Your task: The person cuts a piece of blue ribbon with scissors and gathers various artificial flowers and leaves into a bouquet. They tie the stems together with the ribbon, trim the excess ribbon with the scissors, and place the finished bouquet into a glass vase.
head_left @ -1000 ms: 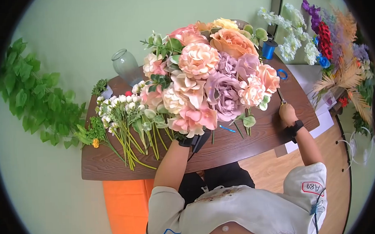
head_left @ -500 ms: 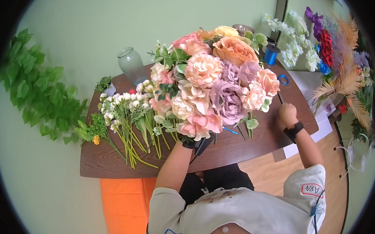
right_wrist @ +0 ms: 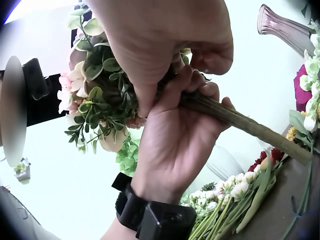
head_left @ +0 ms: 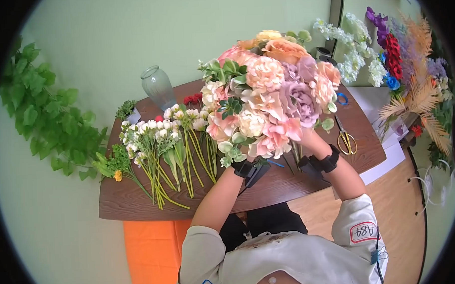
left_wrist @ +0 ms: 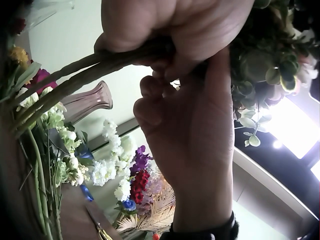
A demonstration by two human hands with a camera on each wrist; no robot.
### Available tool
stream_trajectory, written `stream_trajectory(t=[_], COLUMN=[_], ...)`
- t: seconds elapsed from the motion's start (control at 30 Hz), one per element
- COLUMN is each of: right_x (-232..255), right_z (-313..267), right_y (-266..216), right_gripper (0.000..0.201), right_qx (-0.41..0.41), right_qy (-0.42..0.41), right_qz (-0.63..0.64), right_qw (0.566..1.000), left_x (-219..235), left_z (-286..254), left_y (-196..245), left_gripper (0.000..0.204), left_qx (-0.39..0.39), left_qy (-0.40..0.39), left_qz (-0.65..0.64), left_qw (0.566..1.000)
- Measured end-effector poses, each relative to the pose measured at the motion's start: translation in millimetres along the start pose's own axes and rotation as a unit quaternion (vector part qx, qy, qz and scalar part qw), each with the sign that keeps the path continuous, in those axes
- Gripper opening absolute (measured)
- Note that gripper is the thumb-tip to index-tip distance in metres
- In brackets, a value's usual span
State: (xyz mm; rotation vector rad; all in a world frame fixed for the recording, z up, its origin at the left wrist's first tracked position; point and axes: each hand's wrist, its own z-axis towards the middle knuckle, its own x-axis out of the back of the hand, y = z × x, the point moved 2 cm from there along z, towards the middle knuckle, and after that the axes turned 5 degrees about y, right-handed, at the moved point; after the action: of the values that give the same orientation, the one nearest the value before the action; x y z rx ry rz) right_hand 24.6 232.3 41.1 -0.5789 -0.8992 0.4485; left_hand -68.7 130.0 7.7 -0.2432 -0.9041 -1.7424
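Faux rose/hydrangea bouquet (head_left: 271,95) is held up over the wood-top table (head_left: 224,197), both hands at its neck. L hand (right_wrist: 175,135): fingers curled, clamped on the bundled stems (right_wrist: 250,127), ends sticking out past palm. R hand (right_wrist: 170,30): thumb + bent fingers closed round the neck just below the blooms; some tips hidden, can't tell exact pinch pt. IMO top-heavy, so L grip s/b firm but not twisting, w/ stems tight & parallel. R should steady the neck w/o trapping leaves or bending petals; don't let both go slack at once. FYI gold-handled scissors (head_left: 346,140) lie on table, R side, clear glass vase (head_left: 158,87) far L.
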Motion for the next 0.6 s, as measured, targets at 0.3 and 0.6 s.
stream_trajectory(t=[0.3,0.6], right_x=[22.3,179.3], right_z=[29.4,175.4], right_y=[32.9,48.2], right_gripper=[0.043,0.039], right_qx=[-0.041,0.3], right_qy=[0.124,0.288], right_qz=[0.167,-0.241], right_qw=[0.977,0.877], left_x=[-4.5,-44.0], left_z=[41.5,277.4], left_y=[-17.8,-55.3], left_gripper=[0.037,0.038], left_qx=[-0.045,-0.101], left_qy=[0.02,0.048], left_qz=[0.01,-0.006], left_qw=[0.999,0.994])
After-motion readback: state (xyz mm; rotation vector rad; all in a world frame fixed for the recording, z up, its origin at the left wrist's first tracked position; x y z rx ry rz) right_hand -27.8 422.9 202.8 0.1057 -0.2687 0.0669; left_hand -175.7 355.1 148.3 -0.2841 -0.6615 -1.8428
